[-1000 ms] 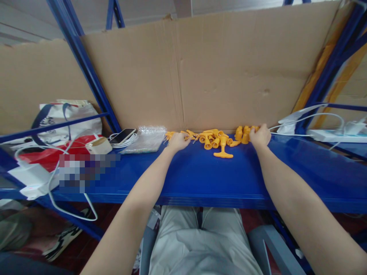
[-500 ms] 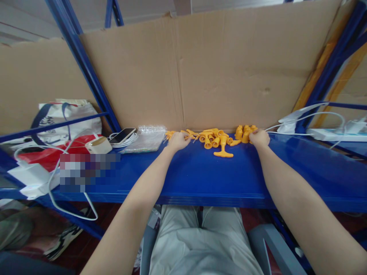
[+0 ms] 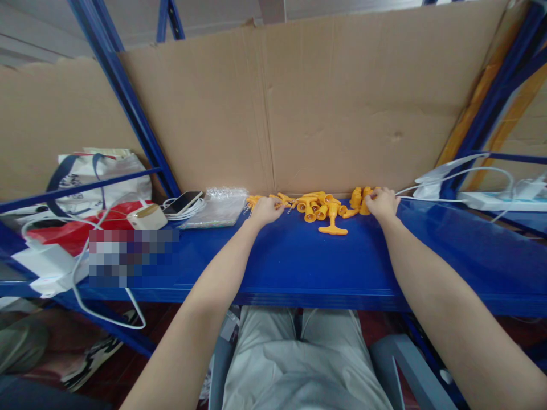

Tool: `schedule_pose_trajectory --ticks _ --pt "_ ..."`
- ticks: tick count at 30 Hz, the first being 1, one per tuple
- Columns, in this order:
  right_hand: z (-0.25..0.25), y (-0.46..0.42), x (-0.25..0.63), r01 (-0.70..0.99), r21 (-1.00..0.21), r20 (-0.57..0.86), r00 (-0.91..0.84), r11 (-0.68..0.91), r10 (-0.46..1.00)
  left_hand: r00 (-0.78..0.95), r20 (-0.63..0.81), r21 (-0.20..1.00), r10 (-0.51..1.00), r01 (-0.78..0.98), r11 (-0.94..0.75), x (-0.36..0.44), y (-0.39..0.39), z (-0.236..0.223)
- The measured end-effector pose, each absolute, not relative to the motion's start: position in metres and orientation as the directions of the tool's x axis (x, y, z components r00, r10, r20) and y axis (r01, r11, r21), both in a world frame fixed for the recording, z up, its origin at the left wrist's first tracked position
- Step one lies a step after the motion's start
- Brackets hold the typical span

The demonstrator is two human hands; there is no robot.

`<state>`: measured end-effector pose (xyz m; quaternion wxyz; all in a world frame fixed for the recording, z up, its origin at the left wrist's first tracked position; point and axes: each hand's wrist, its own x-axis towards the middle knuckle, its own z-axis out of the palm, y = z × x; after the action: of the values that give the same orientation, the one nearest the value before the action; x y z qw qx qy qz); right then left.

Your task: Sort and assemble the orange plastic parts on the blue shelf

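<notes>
My left hand rests with curled fingers at a heap of orange corkscrew handles with thin metal spirals; what its fingers hold is hidden. To the right of it lies a pile of hollow orange corkscrew sleeves, open ends forward. An orange T-shaped corkscrew lies at the front of that pile. My right hand has its fingers closed on an upright orange corkscrew sleeve, partly covered by the fingertips. Another upright sleeve stands just left of it.
A cardboard panel backs the blue shelf. Left of my left hand lie a clear plastic bag, a phone and white cables. A power strip is at the right. Another person's shoe shows below left.
My right hand has shifted slightly left, its fingers now over the right-hand upright sleeve. My left hand stays in nearly the same place.
</notes>
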<state>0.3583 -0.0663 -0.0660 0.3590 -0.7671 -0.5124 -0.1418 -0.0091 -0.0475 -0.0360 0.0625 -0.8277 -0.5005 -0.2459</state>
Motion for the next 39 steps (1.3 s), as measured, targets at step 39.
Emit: schedule_pose_trajectory --ticks 39 --pt "-0.054 -0.077 0.339 0.896 -0.32 0.462 0.431 -0.307 0.775 0.375 0.483 0.182 0.791 0.841 -0.51 -0.014 -0.027 -0.061"
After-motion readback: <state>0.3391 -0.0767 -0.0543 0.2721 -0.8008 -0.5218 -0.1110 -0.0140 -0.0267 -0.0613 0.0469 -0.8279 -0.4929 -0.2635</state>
